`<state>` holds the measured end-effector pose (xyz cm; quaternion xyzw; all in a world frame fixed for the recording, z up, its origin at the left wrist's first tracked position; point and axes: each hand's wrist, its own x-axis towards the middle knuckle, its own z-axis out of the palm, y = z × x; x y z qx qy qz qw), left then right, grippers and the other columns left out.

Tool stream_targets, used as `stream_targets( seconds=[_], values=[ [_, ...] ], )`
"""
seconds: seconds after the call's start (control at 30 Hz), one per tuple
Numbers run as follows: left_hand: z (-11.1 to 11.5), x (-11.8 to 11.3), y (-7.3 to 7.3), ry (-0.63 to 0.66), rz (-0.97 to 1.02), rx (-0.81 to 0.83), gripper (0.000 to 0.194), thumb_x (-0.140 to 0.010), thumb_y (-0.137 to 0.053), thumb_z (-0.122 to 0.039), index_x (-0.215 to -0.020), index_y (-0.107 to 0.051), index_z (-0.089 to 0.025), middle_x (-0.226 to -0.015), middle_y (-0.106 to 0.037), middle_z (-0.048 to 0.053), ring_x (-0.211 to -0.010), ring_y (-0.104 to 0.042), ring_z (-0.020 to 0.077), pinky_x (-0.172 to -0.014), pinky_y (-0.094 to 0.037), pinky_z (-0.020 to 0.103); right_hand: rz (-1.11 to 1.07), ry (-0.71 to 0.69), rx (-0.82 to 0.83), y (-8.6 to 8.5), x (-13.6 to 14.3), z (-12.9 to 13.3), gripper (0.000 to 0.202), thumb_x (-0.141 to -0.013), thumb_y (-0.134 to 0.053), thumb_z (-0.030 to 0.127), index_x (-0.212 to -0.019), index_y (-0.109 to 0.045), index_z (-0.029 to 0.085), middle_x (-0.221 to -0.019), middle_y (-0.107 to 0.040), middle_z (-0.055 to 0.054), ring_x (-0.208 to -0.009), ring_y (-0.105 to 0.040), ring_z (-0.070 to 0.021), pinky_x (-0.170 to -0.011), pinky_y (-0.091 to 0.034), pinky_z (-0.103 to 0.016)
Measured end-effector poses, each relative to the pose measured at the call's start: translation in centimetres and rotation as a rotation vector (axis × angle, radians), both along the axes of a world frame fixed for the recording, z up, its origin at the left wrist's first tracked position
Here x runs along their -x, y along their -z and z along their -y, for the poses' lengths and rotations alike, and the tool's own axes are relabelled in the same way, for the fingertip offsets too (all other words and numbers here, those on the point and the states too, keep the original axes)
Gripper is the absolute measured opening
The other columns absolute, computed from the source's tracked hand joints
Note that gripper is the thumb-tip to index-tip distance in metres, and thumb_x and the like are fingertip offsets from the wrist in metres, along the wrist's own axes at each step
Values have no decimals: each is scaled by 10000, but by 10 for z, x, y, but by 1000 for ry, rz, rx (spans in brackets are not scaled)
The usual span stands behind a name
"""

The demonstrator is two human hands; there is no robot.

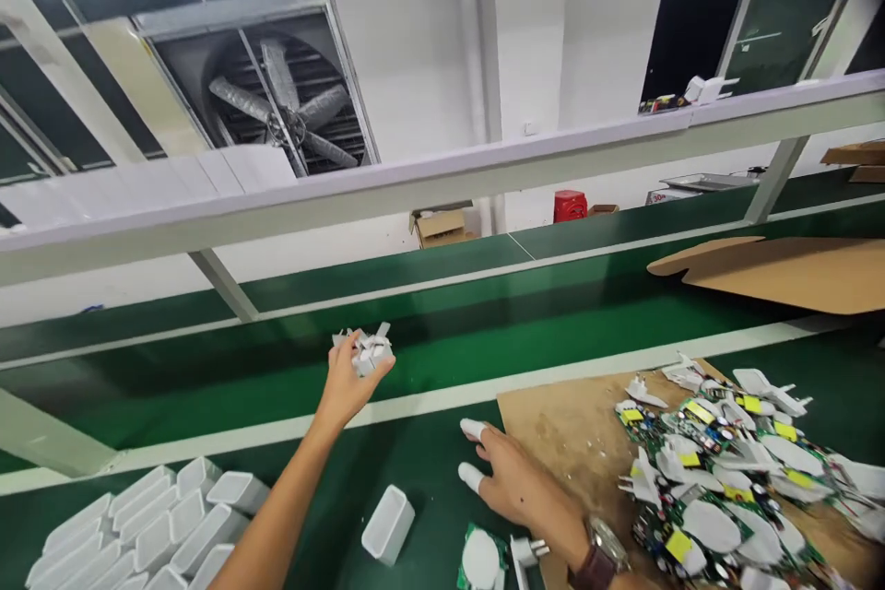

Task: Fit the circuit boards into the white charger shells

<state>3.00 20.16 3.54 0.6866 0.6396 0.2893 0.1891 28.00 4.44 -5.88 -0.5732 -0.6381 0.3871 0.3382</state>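
Observation:
My left hand (351, 384) is stretched out over the green belt, its fingers closed round a small bunch of white plastic pieces (373, 352); their exact kind is hard to make out. My right hand (508, 475), with white covers on two fingertips, hovers over the bench with thumb and finger apart and nothing between them. Between my arms an open white plastic case (388, 524) lies on the bench. Just below my right hand are a green circuit board with a white oval cover (482, 559) and a white plug piece (526, 553).
Several white cases (170, 516) are stacked at the lower left. On a brown cardboard sheet (553, 424) at the right lies a heap of circuit boards with plug pieces (725, 470). A cardboard piece (795, 272) rests over the belt (484, 332). A pale rail (442, 171) crosses above it.

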Motion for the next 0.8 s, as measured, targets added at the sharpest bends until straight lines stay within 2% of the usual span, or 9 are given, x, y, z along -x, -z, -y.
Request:
stream_targets(
  seconds=[0.07,0.1,0.13,0.2,0.3,0.4,0.53,0.63,0.8],
  values=[
    [39,19,-1,220,44,137,822,-832,-753,-581,-1548,-500,-266,-1552,-576,132,-1339,-645,323,-1099,-541,448,26,-33,33,-8,-5,1,627,-955,-607,282,-1564,-496,182,-1590,-543,-159,-1346,-643,-290,-1143,-508,-447],
    [60,29,-1,367,57,226,833,-735,-862,-542,-1488,-588,-315,-1488,-652,91,-1284,-684,325,-1078,-562,439,49,-59,50,-14,-7,3,651,-942,-640,303,-1565,-495,181,-1590,-541,-162,-1369,-623,-305,-1153,-496,-460],
    [80,39,0,589,22,343,931,-672,-931,-500,-1516,-568,-350,-1536,-624,78,-1336,-650,344,-1116,-538,461,74,-92,65,-21,-9,7,688,-913,-692,328,-1560,-504,188,-1580,-552,-158,-1385,-605,-322,-1162,-484,-471],
    [116,52,7,734,-51,447,1068,-615,-989,-427,-1568,-507,-411,-1635,-535,54,-1464,-538,379,-1204,-454,513,127,-180,89,-36,-12,21,803,-790,-836,367,-1527,-550,227,-1522,-599,-128,-1364,-612,-351,-1157,-482,-473],
    [145,55,21,638,-111,442,865,-782,-842,-269,-1570,-511,-404,-1650,-516,39,-1548,-428,375,-1263,-359,557,283,-348,93,-53,-8,50,743,-654,-938,316,-1348,-688,234,-1388,-633,-100,-1232,-675,-344,-1078,-537,-428],
    [148,41,34,618,-88,391,760,-797,-765,-196,-1514,-575,-362,-1581,-586,41,-1498,-488,354,-1244,-392,521,448,-413,10,-55,2,69,430,-789,-784,183,-1216,-731,180,-1322,-646,-139,-1193,-674,-330,-1068,-538,-436],
    [137,20,47,662,-20,257,713,-827,-773,-257,-1508,-567,-296,-1469,-647,85,-1358,-594,346,-1146,-488,475,283,-266,-65,-47,9,59,439,-975,-599,266,-1410,-646,245,-1351,-707,-99,-1262,-664,-277,-1133,-516,-422],
    [135,15,57,641,35,195,724,-856,-769,-293,-1540,-532,-290,-1444,-645,96,-1320,-608,344,-1119,-503,458,279,-142,-104,-39,6,45,433,-1034,-506,314,-1443,-627,244,-1455,-649,-113,-1394,-577,-297,-1218,-440,-486],
    [143,28,71,575,131,194,785,-870,-762,-303,-1597,-467,-327,-1466,-618,83,-1334,-591,334,-1135,-493,452,373,-189,-111,-14,2,41,698,-930,-664,325,-1587,-451,224,-1644,-472,-122,-1555,-392,-305,-1293,-344,-517]
  ],
)
